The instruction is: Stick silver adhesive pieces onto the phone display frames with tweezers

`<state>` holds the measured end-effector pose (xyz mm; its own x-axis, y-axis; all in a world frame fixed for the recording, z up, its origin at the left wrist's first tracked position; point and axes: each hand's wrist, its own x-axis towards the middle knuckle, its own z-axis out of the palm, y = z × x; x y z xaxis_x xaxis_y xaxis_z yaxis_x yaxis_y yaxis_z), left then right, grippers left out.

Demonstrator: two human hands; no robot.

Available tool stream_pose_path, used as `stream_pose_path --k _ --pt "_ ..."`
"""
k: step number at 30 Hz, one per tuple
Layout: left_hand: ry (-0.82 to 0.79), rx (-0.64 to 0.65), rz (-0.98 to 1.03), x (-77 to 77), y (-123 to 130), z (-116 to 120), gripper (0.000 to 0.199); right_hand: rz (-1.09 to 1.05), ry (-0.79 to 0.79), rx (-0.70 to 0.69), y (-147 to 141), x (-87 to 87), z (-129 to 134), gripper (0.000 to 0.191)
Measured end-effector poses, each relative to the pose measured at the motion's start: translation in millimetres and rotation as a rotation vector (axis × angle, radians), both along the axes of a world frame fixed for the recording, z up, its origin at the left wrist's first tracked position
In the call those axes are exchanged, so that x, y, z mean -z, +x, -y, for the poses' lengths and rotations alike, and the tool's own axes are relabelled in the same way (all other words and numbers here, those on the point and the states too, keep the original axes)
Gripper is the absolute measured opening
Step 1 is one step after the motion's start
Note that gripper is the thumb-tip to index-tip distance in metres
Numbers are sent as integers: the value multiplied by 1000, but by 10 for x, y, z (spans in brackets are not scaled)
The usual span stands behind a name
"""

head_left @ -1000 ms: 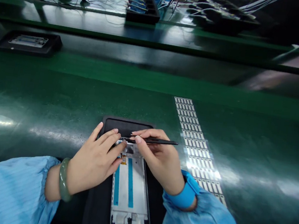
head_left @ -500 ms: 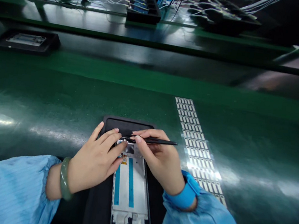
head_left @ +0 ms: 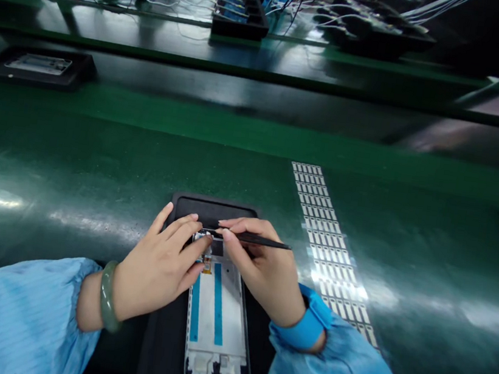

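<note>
A phone frame (head_left: 235, 314) with two blue strips lies in a black tray (head_left: 164, 347) at the bottom middle. My left hand (head_left: 159, 261), a green bangle at its wrist, rests with spread fingers on the frame's upper left edge. Between the thumb and fingers of my right hand (head_left: 264, 268) are black tweezers (head_left: 265, 240), held nearly level. Their tip reaches the top edge of the frame, close to my left fingertips. What the tip touches is too small to tell. A blue band circles my right wrist.
Right of the tray, a long sheet of small white labels (head_left: 327, 228) runs along the green table (head_left: 110, 156). Another black tray (head_left: 81, 70) holding a phone part is at the far left. Cables and a black box (head_left: 253, 19) lie beyond, near people in pink and blue.
The back end of the tweezers has dipped slightly as my right hand shifted a little. The far left tray has slid slightly left. A person in pink at the back has moved left.
</note>
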<state>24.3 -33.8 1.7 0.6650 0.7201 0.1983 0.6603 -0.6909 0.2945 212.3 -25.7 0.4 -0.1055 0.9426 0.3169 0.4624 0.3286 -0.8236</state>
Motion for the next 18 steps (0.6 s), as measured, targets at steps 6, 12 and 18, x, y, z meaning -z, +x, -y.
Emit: stream_pose_path --k 6,12,18 --pt "-7 -4 0 -5 7 4 34 43 54 12 6 2 16 7" --pt "1 -13 9 0 12 -2 34 31 27 28 16 32 18 7" --pt "16 -11 27 7 18 -4 33 56 40 30 15 38 23 7"
